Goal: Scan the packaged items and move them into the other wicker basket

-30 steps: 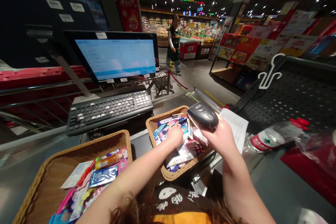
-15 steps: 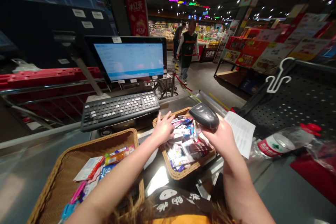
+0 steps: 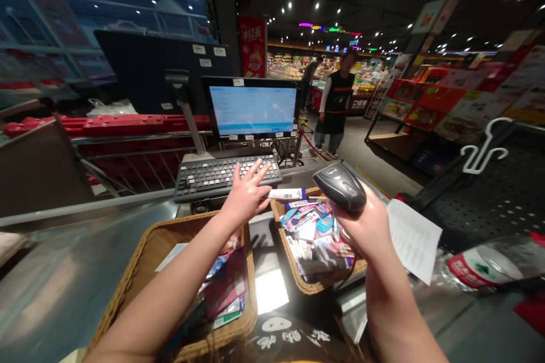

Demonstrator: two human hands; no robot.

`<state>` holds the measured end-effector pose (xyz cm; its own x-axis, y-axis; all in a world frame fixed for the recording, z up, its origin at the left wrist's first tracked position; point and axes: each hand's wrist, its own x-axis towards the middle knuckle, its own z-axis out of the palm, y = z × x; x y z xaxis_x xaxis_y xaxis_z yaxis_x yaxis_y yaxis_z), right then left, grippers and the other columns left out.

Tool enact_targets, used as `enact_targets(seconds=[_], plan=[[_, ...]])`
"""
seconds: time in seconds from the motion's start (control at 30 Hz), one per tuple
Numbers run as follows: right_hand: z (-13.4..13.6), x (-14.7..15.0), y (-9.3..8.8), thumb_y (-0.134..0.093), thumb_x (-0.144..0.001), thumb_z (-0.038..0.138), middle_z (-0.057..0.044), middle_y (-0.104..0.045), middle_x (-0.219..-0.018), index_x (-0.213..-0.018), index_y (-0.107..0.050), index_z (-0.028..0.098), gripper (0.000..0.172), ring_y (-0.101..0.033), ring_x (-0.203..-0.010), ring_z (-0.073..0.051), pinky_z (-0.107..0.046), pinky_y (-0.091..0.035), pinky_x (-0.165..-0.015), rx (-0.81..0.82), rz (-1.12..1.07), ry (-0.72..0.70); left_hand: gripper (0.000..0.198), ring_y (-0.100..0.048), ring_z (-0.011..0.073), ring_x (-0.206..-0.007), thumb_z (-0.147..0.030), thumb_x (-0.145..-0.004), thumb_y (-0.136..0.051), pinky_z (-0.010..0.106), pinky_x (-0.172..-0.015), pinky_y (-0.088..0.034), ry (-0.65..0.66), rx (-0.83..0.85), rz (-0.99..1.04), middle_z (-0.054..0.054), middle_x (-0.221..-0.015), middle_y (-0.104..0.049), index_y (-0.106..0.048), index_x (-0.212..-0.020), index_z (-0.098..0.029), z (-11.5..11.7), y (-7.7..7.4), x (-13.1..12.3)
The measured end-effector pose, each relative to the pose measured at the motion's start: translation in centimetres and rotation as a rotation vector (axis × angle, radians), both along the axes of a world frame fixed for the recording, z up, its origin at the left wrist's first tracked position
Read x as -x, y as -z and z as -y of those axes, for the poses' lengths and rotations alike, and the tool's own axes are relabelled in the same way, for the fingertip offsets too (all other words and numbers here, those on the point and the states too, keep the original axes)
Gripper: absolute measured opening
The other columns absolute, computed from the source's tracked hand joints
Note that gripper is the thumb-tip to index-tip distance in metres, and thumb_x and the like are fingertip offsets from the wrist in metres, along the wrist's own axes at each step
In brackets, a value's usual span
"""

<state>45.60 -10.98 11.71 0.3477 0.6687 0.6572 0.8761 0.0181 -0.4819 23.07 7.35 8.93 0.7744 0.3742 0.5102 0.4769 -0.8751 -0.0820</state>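
Note:
My right hand (image 3: 369, 221) is wrapped round a black barcode scanner (image 3: 340, 186), held above the right wicker basket (image 3: 298, 278). Small packets (image 3: 319, 241) fill that basket in a jumble. My left hand (image 3: 246, 193) is at the front edge of the black keyboard (image 3: 204, 176), fingers stretched over the keys. Its thumb side grips a slim white packet (image 3: 286, 194) with purple ends and a barcode, which points right over the basket's far rim. Under my left forearm, a larger wicker basket (image 3: 142, 249) contains more packets, partly hidden by the arm.
A lit monitor (image 3: 254, 108) stands behind the keyboard. Right of the scanner lie a paper sheet (image 3: 415, 238) and a clear bottle (image 3: 481, 266) with a red label. A white hook (image 3: 483, 147) hangs on the dark panel. Beyond the counter, a person in an apron (image 3: 338, 96) stands in the aisle.
My left hand has moved from the right basket up to the keyboard, now holding a slim white packet. The scanner stays in my right hand. The view has swung left.

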Motion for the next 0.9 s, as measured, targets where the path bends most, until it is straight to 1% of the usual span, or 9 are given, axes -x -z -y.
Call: enact_targets(seconds=[0.1, 0.2, 0.37, 0.5, 0.73, 0.9], plan=[[-0.4, 1.6, -1.0, -0.064, -0.077, 0.034, -0.016, -0.067, -0.123, -0.119, -0.064, 0.017, 0.046, -0.063, -0.116, -0.034, -0.052, -0.05, -0.1, -0.059, 0.008, -0.037, 0.012, -0.03, 0.0375, -0.147, -0.03, -0.085, -0.067, 0.073, -0.114, -0.01, -0.042, -0.03, 0.01, 0.014, -0.155, -0.041, -0.074, -0.091, -0.022, 0.2, -1.2, 2.0], [-1.1, 3.1, -1.8, -0.063, -0.078, 0.033, -0.015, -0.067, -0.124, -0.119, -0.064, 0.019, 0.044, -0.061, -0.12, -0.035, -0.053, -0.048, -0.103, -0.077, 0.063, -0.084, 0.012, -0.03, 0.0372, -0.147, -0.029, -0.085, -0.067, 0.073, -0.115, -0.007, -0.07, -0.046, 0.023, 0.013, -0.155, -0.04, -0.074, -0.092, -0.022, 0.2, -2.2, 4.1], [-2.2, 5.8, -2.0, -0.06, -0.08, 0.033, -0.015, -0.064, -0.129, -0.124, -0.06, 0.02, 0.045, -0.057, -0.126, -0.035, -0.056, -0.044, -0.108, -0.051, 0.082, -0.175, 0.013, -0.031, 0.0361, -0.147, -0.029, -0.087, -0.065, 0.071, -0.115, -0.007, -0.136, -0.098, 0.06, 0.013, -0.156, -0.04, -0.073, -0.094, -0.022, 0.1, -3.3, 7.5], [-2.8, 7.6, -1.6, -0.06, -0.08, 0.031, -0.013, -0.064, -0.129, -0.126, -0.058, 0.022, 0.047, -0.054, -0.13, -0.034, -0.056, -0.04, -0.111, -0.024, 0.073, -0.237, 0.014, -0.03, 0.0355, -0.147, -0.029, -0.087, -0.064, 0.071, -0.116, -0.006, -0.181, -0.113, 0.091, 0.011, -0.157, -0.039, -0.073, -0.096, -0.023, 0.0, -3.6, 9.9], [-3.8, 9.8, -1.0, -0.06, -0.079, 0.028, -0.016, -0.062, -0.131, -0.124, -0.059, 0.018, 0.046, -0.048, -0.134, -0.037, -0.059, -0.038, -0.112, 0.016, 0.094, -0.33, 0.014, -0.029, 0.0358, -0.147, -0.03, -0.087, -0.066, 0.072, -0.115, -0.006, -0.263, -0.137, 0.089, 0.012, -0.157, -0.037, -0.074, -0.096, -0.024, 0.5, -4.0, 13.0], [-4.3, 11.9, -0.5, -0.06, -0.074, 0.02, -0.012, -0.064, -0.128, -0.117, -0.063, 0.022, 0.043, -0.047, -0.135, -0.037, -0.06, -0.037, -0.111, 0.077, 0.101, -0.436, 0.013, -0.03, 0.0368, -0.147, -0.028, -0.084, -0.068, 0.073, -0.115, -0.003, -0.304, -0.108, 0.104, 0.01, -0.157, -0.038, -0.074, -0.095, -0.024, 1.1, -3.9, 14.7]])
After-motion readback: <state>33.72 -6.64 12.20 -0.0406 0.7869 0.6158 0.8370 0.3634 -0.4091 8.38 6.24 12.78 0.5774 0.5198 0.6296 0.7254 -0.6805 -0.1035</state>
